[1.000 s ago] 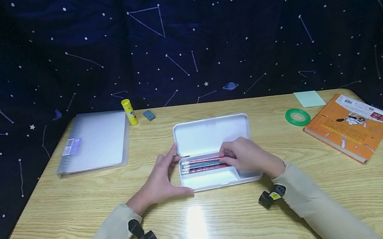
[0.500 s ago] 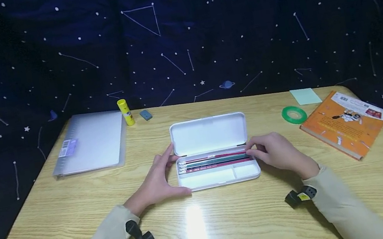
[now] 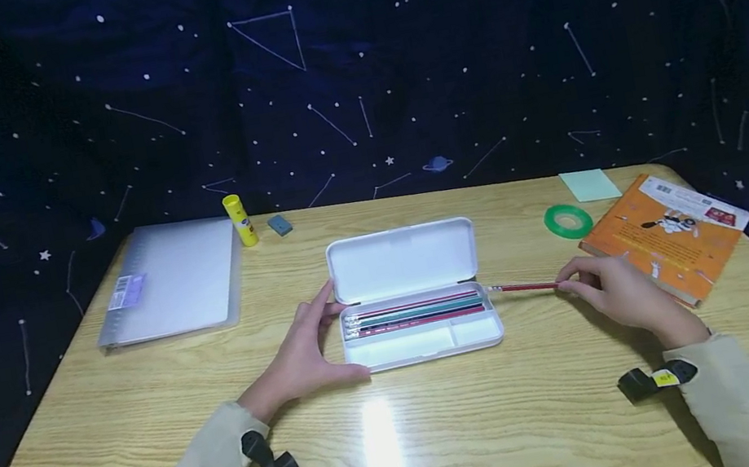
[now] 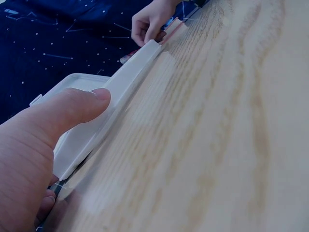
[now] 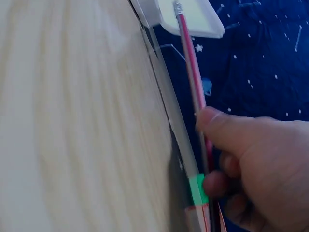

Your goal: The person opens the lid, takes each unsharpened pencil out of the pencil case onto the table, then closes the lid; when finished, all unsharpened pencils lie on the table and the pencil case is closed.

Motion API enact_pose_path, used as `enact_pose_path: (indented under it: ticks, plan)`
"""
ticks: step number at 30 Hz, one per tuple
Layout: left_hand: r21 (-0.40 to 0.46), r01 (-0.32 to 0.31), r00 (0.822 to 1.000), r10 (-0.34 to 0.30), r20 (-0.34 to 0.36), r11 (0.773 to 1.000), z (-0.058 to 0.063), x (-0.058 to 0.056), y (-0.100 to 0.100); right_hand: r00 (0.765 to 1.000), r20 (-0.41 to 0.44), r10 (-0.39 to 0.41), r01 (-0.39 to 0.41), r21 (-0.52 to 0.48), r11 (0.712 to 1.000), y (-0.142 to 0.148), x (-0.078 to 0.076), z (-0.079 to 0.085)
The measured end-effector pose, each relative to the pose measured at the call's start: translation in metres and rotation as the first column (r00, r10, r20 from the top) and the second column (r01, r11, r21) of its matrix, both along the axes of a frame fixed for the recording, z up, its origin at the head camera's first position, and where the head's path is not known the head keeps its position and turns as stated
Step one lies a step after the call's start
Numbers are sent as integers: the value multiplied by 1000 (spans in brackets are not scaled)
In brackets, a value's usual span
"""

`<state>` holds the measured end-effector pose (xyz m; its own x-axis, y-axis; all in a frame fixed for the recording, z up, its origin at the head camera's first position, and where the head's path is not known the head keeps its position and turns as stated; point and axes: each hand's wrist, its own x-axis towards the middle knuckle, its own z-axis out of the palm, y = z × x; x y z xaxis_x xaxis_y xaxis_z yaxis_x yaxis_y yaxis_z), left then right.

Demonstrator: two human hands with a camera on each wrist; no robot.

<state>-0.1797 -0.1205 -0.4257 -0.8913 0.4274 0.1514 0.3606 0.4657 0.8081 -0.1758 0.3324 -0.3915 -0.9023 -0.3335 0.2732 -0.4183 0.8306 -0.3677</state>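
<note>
A white pencil case (image 3: 425,346) lies with its lid raised at mid-table in the head view. Several pencils (image 3: 418,313), red, green and dark, rest in its long rear compartment. My left hand (image 3: 299,362) holds the case's left end, thumb along the front edge and fingers toward the hinge; the left wrist view shows that thumb (image 4: 79,106) against the case wall. To the right of the case, my right hand (image 3: 623,295) pinches a red pencil (image 3: 525,287) between thumb and fingers. The pencil's silver end points at the case, also in the right wrist view.
Behind the right hand lie an orange book (image 3: 672,233), a green tape roll (image 3: 568,221) and a pale sticky-note pad (image 3: 589,185). At the back left are a clear-covered notebook (image 3: 170,280), a yellow glue stick (image 3: 240,220) and a blue eraser (image 3: 280,225).
My right hand has moved right, from over the pencil compartment to beside the case, drawing the red pencil out. My left hand stays at the case's left end.
</note>
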Motion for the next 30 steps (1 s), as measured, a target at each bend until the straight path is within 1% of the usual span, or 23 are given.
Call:
enact_pose_path:
  ticks: [5, 9, 12, 16, 20, 22, 26, 30]
  plan:
    - [6, 4, 1000, -4, -3, 1000, 0, -1, 1, 1000, 21, -20, 19, 56, 998, 9, -2, -1]
    - [12, 7, 1000, -7, 2, 1000, 0, -1, 1, 998, 54, -33, 28, 79, 996, 9, -5, -3]
    - [4, 0, 1000, 0, 10, 1000, 0, 1, 0, 998, 54, -35, 31, 66, 997, 4, -9, -4]
    - [5, -16, 1000, 16, 7, 1000, 1, 3, -3, 999, 8, -33, 33, 32, 999, -9, -17, -6]
    - [6, 0, 1000, 0, -4, 1000, 3, 3, -3, 1000, -9, -28, 28, -16, 999, -27, -22, -5]
    - [-3, 0, 1000, 0, -8, 1000, 3, 3, -2, 1000, -5, -2, 1, -49, 999, -39, -25, -5]
    - [-17, -8, 1000, 8, -13, 1000, 2, 2, -2, 997, -12, 78, -78, -110, 991, -68, -30, -6]
    - [-17, -1, 1000, 1, -16, 1000, 2, 1, -1, 987, -32, 157, -160, -111, 981, -96, -30, -3]
